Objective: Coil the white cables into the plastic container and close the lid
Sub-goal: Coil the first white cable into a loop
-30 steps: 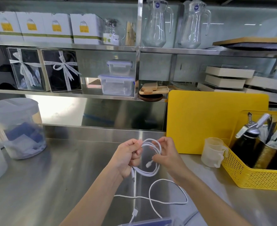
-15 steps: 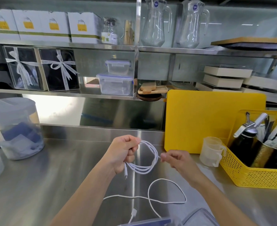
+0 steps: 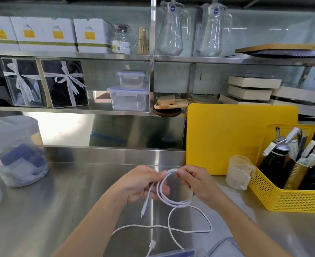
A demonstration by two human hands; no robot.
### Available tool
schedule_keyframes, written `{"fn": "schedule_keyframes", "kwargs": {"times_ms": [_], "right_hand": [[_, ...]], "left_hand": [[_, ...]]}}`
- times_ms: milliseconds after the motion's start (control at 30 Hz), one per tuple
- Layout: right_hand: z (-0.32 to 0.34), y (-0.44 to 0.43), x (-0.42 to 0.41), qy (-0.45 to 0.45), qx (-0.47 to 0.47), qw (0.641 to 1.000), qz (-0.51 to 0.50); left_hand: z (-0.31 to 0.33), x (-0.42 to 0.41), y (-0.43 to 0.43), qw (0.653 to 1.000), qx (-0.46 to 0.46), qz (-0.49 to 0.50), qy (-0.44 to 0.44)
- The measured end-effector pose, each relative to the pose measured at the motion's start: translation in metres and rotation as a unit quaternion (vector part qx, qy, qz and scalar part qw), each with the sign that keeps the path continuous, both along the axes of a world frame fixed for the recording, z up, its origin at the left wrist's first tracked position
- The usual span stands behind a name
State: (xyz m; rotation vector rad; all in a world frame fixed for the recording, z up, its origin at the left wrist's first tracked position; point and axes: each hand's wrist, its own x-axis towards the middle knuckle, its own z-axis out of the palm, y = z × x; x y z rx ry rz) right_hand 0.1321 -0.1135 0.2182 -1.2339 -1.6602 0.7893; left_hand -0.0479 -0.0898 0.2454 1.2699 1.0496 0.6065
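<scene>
A white cable [image 3: 171, 200] hangs as a small coil of a few loops between my two hands above the steel counter. My left hand [image 3: 142, 184] grips the coil's left side, with one plug end dangling below it. My right hand [image 3: 195, 182] pinches the top right of the coil. The loose rest of the cable [image 3: 190, 230] lies in a loop on the counter, its other plug near the bottom edge. A plastic container [image 3: 223, 247] with a blue-rimmed lid [image 3: 173, 254] is only partly visible at the bottom.
A yellow cutting board [image 3: 236, 138] leans at the back right, with a small plastic measuring cup [image 3: 239, 172] and a yellow basket [image 3: 292, 195] of tools beside it. A round lidded tub [image 3: 14, 153] stands at the left. Shelves above hold boxes and glass pitchers.
My right hand came back to the coil from the right, laying another loop onto it. The coil in my left hand has grown and the loose cable on the counter has shortened.
</scene>
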Motion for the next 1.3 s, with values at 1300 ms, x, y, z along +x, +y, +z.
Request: {"fn": "schedule_keyframes", "kwargs": {"times_ms": [1300], "right_hand": [[-0.039,0.007,0.007,-0.269,0.246,0.931,-0.002]], "left_hand": [[-0.054,0.019,-0.003,0.939,-0.207,0.123,-0.244]]}}
